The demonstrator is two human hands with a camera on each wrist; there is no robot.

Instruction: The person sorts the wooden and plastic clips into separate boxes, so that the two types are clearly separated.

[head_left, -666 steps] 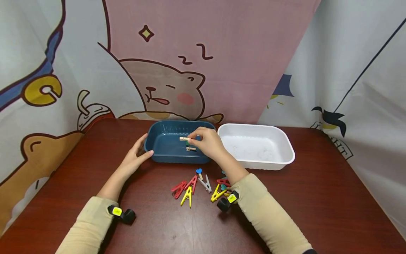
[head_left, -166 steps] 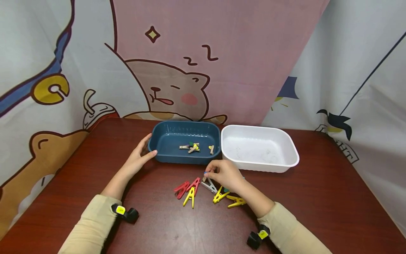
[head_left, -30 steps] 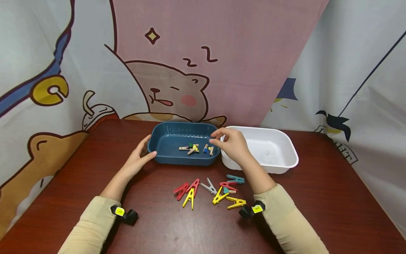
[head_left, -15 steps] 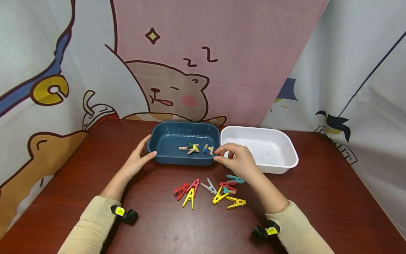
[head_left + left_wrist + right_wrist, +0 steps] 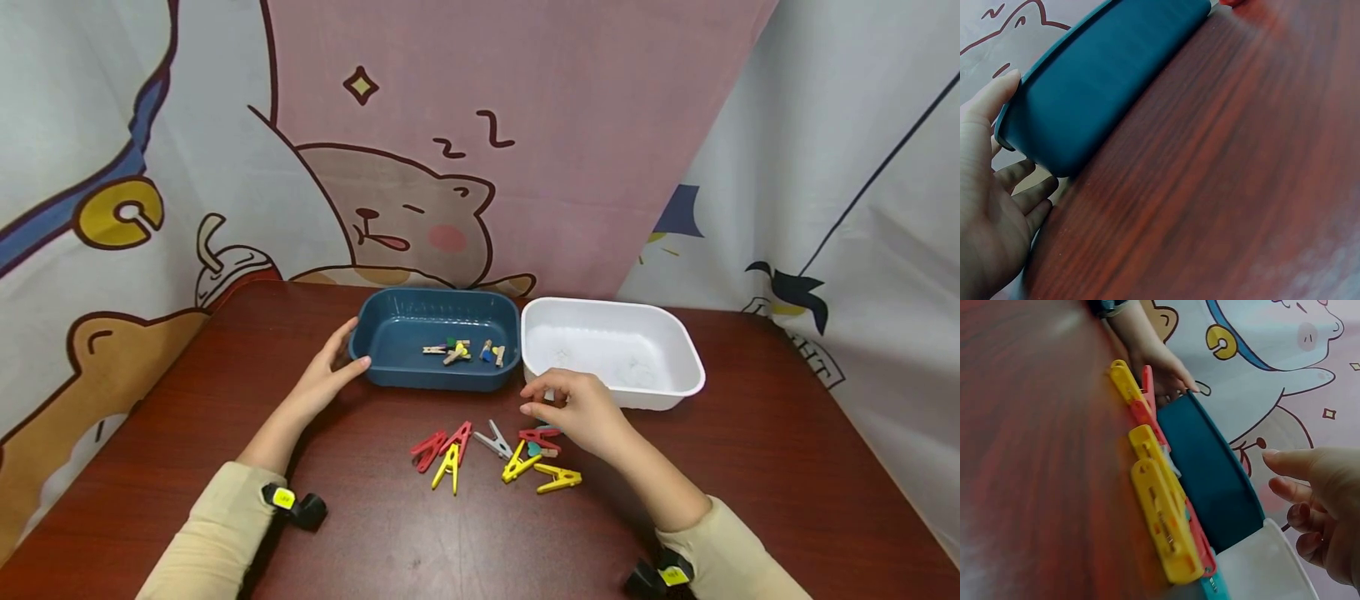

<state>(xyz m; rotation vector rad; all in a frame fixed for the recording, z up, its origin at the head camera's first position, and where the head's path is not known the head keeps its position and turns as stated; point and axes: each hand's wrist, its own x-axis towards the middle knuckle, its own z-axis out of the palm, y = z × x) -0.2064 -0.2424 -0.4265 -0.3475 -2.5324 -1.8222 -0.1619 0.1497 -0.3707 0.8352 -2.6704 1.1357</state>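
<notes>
A: Change?
B: Right hand withdrew from blue bin toward plastic clips; empty, loose. Left hand touches bin, relaxed.
A: Status?
B: Wooden pegs inside; teal-heart peg on desk, so likely unfinished.

Behind the wood-grained, reddish-brown tabletop, shiny near its front, I see a pink-and-white cartoon-printed fabric backdrop: a dozing brown bear beneath two Z's, a four-pointed star, a yellow bell on a blue band and, far right, a black bird
</notes>
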